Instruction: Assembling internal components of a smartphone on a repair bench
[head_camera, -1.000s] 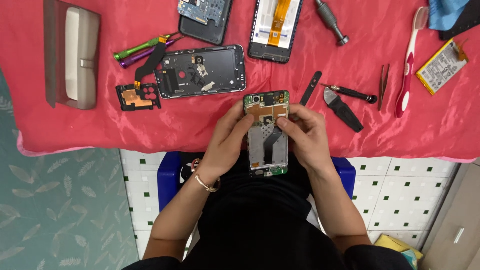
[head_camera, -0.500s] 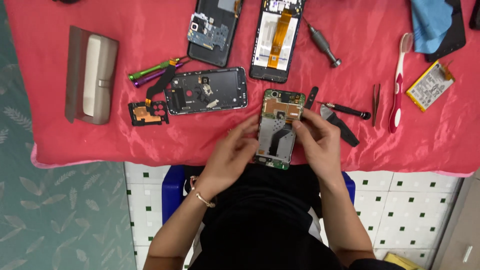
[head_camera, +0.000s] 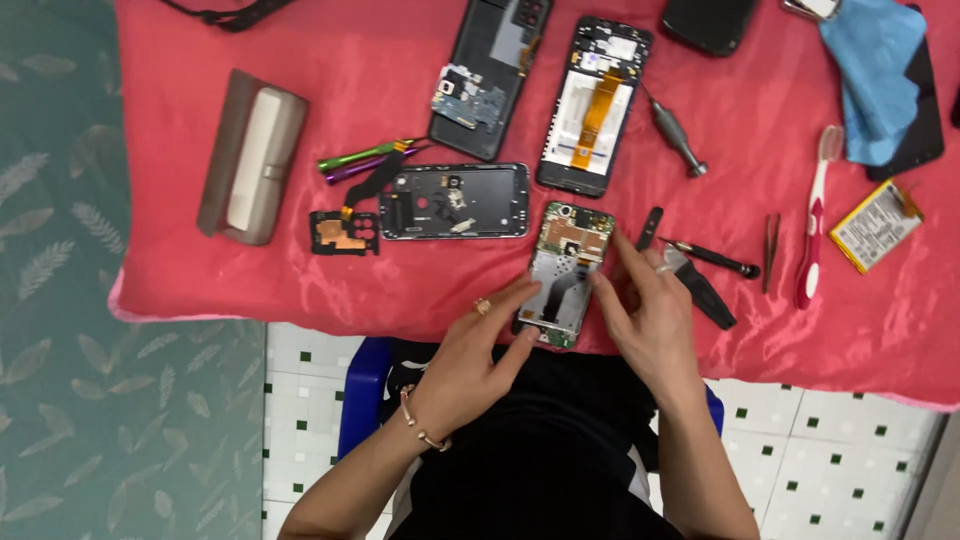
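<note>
Here the opened phone (head_camera: 566, 272) lies flat on the red cloth (head_camera: 300, 260) at the near edge, circuit side up. The left hand (head_camera: 470, 360) steadies its lower left side, fingers loosely spread and pressing rather than clenched. The right hand (head_camera: 645, 315) rests its fingertips on the right edge, grasping nothing. To work well, keep the phone pinned flat with light, even pressure away from the ribbon cable, and keep it clear of the screwdriver (head_camera: 712, 258) and dark pry tool (head_camera: 700, 292) just to the right.
</note>
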